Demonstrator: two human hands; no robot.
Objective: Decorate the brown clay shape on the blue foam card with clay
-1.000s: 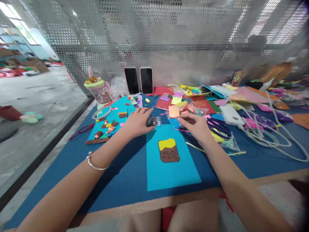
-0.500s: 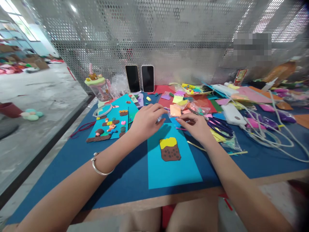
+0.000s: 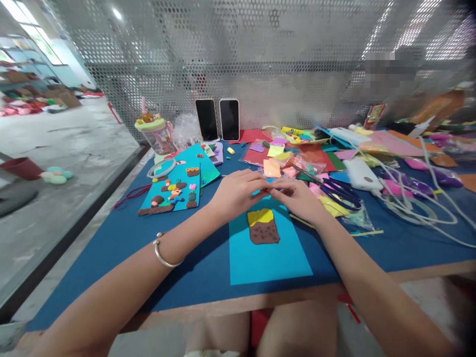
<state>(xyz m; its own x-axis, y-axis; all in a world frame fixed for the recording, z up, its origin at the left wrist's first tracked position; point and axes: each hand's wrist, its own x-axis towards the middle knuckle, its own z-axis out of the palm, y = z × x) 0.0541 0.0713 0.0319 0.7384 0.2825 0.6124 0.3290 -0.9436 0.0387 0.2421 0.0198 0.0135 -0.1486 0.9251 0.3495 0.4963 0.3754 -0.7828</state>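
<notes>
Blue sheet (image 3: pixel 267 265): laid flat at the near middle of the desk (image 3: pixel 178 287); its far part is overlapped by both hands.
Spotted shape (image 3: pixel 263 232): set on the blue sheet, nearer than the hands; brown with dark spots on the near portion, yellow on the far portion.
Left hand (image 3: pixel 240 193): extended from the left; fingers are bent and directed right.
Right hand (image 3: pixel 295 196): extended from the right; thumb and fingers are drawn together and directed left.
Grip: narrow on both hands; fingertips are brought together just beyond the spotted shape. Whether anything is held cannot be told, as the space is covered by the fingers.
Bracelet (image 3: pixel 163 255): worn on the left wrist.
Figure sheet (image 3: pixel 191 157): placed left of the left hand; small coloured figures are mounted on it.
Scissors (image 3: pixel 344 194): laid right of the right hand; blades are directed to the far left.
White device (image 3: pixel 362 176): located right of the scissors.
Phones (image 3: pixel 229 120): two, stood side by side at the far middle before a perforated panel (image 3: pixel 290 94).
Lidded cup (image 3: pixel 158 140): positioned left of the phones.
</notes>
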